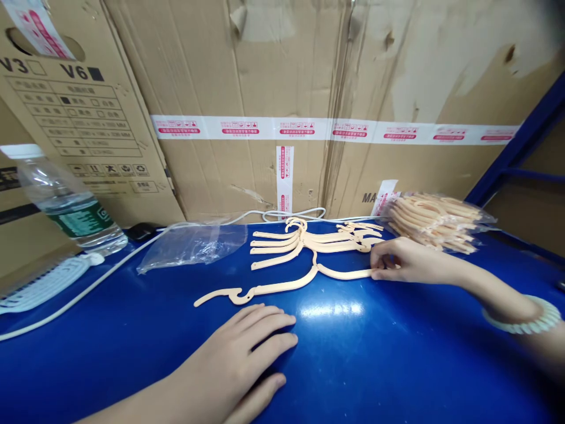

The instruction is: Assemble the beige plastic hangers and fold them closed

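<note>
A beige folding clothes hanger [286,284] lies spread on the blue table, its jointed left arm stretched out toward the left. My right hand [397,262] pinches the tip of the hanger's right arm between thumb and fingers. Resting flat on the table just in front of the hanger, my left hand [247,347] has its fingers apart and holds nothing. Behind the hanger lie several more beige hangers [304,238], overlapping with their hooks together. A few loose beige hanger pieces [359,227] sit at their right, partly hidden by my right hand.
Plastic-wrapped hangers [432,221] are stacked at the back right. A clear plastic bag [194,244], a white cable [110,277], a water bottle [66,200] and a white hairbrush [48,282] lie or stand at the left. Cardboard boxes [247,171] wall off the back.
</note>
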A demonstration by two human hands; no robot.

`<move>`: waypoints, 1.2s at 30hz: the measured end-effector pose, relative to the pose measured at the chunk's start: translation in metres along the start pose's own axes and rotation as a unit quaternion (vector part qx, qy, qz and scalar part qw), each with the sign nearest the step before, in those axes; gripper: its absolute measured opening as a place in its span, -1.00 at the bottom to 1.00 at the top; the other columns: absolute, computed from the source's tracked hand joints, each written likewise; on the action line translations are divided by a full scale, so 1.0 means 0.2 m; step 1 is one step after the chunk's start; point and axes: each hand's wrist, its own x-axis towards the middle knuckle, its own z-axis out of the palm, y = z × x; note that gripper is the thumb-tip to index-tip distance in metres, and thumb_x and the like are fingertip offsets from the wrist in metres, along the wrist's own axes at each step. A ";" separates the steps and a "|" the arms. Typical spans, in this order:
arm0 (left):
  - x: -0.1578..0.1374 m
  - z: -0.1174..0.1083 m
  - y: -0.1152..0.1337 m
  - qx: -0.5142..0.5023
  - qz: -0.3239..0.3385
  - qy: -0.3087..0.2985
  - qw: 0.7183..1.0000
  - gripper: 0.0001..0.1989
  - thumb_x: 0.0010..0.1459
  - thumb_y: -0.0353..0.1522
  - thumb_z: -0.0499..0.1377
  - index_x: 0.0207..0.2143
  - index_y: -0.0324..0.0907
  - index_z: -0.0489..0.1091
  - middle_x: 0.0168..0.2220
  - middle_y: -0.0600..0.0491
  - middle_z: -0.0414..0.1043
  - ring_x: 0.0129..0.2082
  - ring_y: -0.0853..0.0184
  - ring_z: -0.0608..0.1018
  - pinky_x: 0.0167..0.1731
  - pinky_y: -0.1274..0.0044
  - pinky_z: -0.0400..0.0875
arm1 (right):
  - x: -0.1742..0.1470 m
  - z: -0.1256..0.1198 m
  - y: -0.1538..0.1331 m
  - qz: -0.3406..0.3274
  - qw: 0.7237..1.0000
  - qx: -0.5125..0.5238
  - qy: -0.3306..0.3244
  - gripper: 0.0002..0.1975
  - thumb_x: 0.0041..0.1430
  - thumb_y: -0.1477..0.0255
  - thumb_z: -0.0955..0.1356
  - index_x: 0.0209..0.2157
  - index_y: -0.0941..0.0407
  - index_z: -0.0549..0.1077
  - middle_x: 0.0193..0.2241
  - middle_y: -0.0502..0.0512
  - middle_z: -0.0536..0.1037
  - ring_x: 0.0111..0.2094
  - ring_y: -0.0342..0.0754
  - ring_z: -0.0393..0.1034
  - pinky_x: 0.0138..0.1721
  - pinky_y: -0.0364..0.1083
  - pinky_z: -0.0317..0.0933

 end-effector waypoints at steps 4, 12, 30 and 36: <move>0.00 -0.01 0.00 -0.017 -0.005 0.026 1.000 -0.61 0.25 -0.40 0.08 0.13 -0.09 0.31 0.18 -0.03 0.35 0.17 0.12 0.39 0.17 0.30 0.31 | 0.01 -0.02 0.06 0.003 0.995 0.008 0.099 -0.64 0.23 0.13 0.27 -0.31 0.11 0.54 -0.33 0.11 0.60 -0.36 -0.01 0.46 -0.35 -0.09 0.27; 0.00 -0.01 0.00 -0.035 -0.009 0.039 0.999 -0.60 0.22 -0.40 0.11 0.12 -0.06 0.34 0.16 -0.01 0.38 0.15 0.11 0.41 0.15 0.30 0.33 | 0.17 -0.05 0.25 0.075 0.971 -0.116 0.194 -0.75 0.18 0.38 0.27 -0.29 0.17 0.56 -0.43 0.15 0.61 -0.45 0.00 0.47 -0.42 -0.10 0.27; 0.00 0.06 -0.01 -0.110 -0.008 0.075 0.991 -0.61 0.19 -0.46 0.10 0.08 -0.06 0.31 0.11 -0.06 0.37 0.08 0.11 0.38 0.10 0.25 0.30 | 0.49 -0.10 0.28 0.071 0.978 -0.127 0.153 -0.92 0.13 0.52 0.39 -0.34 0.18 0.56 -0.37 0.10 0.62 -0.32 -0.04 0.50 -0.22 -0.06 0.35; 0.01 0.05 -0.01 -0.164 -0.033 0.085 0.982 -0.62 0.17 -0.46 0.13 0.05 -0.04 0.36 0.10 -0.04 0.38 0.08 0.11 0.39 0.11 0.26 0.29 | 0.41 -0.22 0.05 0.052 0.965 -0.022 0.256 -0.86 0.08 0.42 0.36 -0.37 0.19 0.53 -0.47 0.13 0.59 -0.39 0.01 0.51 -0.33 -0.08 0.35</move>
